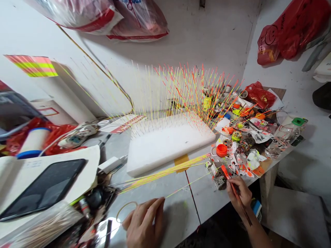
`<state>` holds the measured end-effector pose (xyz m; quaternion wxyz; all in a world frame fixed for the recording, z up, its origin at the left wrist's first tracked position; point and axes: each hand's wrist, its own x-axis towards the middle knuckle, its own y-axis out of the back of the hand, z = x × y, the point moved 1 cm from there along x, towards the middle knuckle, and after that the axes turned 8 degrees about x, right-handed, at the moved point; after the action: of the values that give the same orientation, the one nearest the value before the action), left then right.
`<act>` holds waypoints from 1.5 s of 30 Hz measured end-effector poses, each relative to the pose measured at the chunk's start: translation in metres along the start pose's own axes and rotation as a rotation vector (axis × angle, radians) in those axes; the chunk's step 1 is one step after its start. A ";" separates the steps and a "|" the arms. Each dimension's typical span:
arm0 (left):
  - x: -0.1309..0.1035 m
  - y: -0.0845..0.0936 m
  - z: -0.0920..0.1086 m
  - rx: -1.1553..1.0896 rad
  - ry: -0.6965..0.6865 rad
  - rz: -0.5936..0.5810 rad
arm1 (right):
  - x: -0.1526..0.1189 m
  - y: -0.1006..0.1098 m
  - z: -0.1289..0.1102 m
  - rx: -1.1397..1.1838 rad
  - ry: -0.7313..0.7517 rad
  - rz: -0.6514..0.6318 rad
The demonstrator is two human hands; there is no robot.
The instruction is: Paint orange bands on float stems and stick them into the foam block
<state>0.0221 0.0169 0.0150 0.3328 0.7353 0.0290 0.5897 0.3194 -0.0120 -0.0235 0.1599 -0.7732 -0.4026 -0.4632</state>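
My left hand (144, 220) pinches one end of a thin yellow-green stick (187, 184) with pinkish stretches. The stick's far end reaches a small paint-stained block (219, 181); whether it touches is unclear. In my right hand (240, 193) is a paintbrush (234, 187), its orange tip pointing up and left beside that block. A little above the brush stands a small open orange pot (221, 150). Between the hands and a white foam block (165, 148) lies a bundle of yellow sticks (160, 172). Many thin sticks (191, 93), tipped orange or pale, stand in the foam.
Paint-smeared jars, scraps and a green-capped bottle (294, 127) crowd the table's right side. To the left lie a phone (43, 187) on an open notebook (90, 162), a power strip (77, 136) and a bag of thin sticks (46, 227). Plastic bags (139, 20) hang above.
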 end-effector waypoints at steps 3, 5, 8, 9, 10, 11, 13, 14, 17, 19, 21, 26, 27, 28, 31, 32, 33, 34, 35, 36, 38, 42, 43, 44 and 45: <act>-0.001 0.000 -0.001 -0.005 0.007 0.009 | 0.000 0.001 -0.001 -0.002 0.032 -0.002; -0.001 -0.001 -0.001 -0.007 0.011 0.006 | 0.000 0.001 -0.001 0.003 0.046 -0.005; -0.001 -0.001 -0.001 -0.009 0.013 0.000 | 0.000 0.000 -0.003 0.016 0.046 -0.019; -0.001 -0.001 -0.001 -0.008 0.013 0.000 | 0.000 0.000 -0.003 0.018 0.045 -0.023; -0.001 -0.001 -0.001 -0.007 0.015 0.003 | 0.000 0.000 -0.004 0.018 0.043 -0.025; -0.001 -0.001 -0.001 -0.007 0.017 0.004 | 0.000 -0.001 -0.004 0.017 0.042 -0.024; -0.001 -0.001 -0.001 -0.011 0.022 0.003 | 0.000 -0.001 -0.004 0.014 0.042 -0.019; -0.001 -0.001 -0.001 -0.013 0.023 0.001 | 0.000 -0.002 -0.004 0.013 0.041 -0.018; -0.001 -0.001 0.000 -0.014 0.021 0.003 | 0.000 -0.002 -0.002 0.002 0.036 -0.026; -0.001 -0.001 0.000 -0.017 0.020 0.011 | 0.000 -0.002 -0.001 -0.009 0.040 -0.031; -0.001 -0.001 -0.001 -0.025 0.023 0.010 | 0.000 -0.002 -0.001 -0.018 0.051 -0.034; -0.002 -0.001 -0.001 -0.028 0.029 -0.009 | 0.000 -0.002 -0.001 -0.032 0.031 -0.029; -0.002 -0.001 -0.001 -0.027 0.028 -0.010 | 0.000 -0.002 0.000 -0.035 0.020 -0.024; -0.003 -0.001 -0.002 -0.027 0.027 -0.010 | -0.001 -0.001 0.000 -0.036 0.011 -0.019; -0.003 -0.001 -0.002 -0.028 0.029 -0.008 | -0.002 -0.001 0.002 -0.026 -0.014 -0.012; -0.003 -0.001 -0.002 -0.027 0.034 -0.008 | -0.002 0.000 0.003 -0.025 -0.021 -0.011; -0.003 -0.001 -0.002 -0.026 0.040 -0.008 | -0.003 0.000 0.003 -0.029 -0.028 -0.005; -0.003 -0.002 -0.002 -0.026 0.048 -0.008 | -0.003 0.000 0.003 -0.037 -0.038 0.005; -0.004 -0.002 -0.002 -0.026 0.055 -0.006 | -0.002 0.000 0.003 -0.047 -0.048 0.019; -0.004 -0.002 -0.002 -0.027 0.059 -0.007 | -0.002 0.001 0.003 -0.055 -0.055 0.032; -0.005 -0.003 -0.002 -0.033 0.063 -0.007 | -0.002 0.001 0.003 -0.064 -0.061 0.049; -0.008 -0.003 -0.003 -0.042 0.082 -0.007 | -0.004 0.003 0.004 -0.071 -0.097 0.078; -0.009 -0.004 -0.004 -0.042 0.080 -0.013 | -0.005 0.003 0.004 -0.068 -0.101 0.089; -0.009 -0.003 -0.005 -0.041 0.073 -0.026 | -0.006 0.004 0.003 -0.057 -0.098 0.099; -0.009 -0.003 -0.005 -0.039 0.063 -0.039 | -0.006 0.004 0.001 -0.041 -0.089 0.104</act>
<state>0.0156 0.0177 0.0061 0.3572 0.7092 0.0423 0.6063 0.3212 -0.0170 -0.0289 0.1499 -0.8160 -0.3590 -0.4275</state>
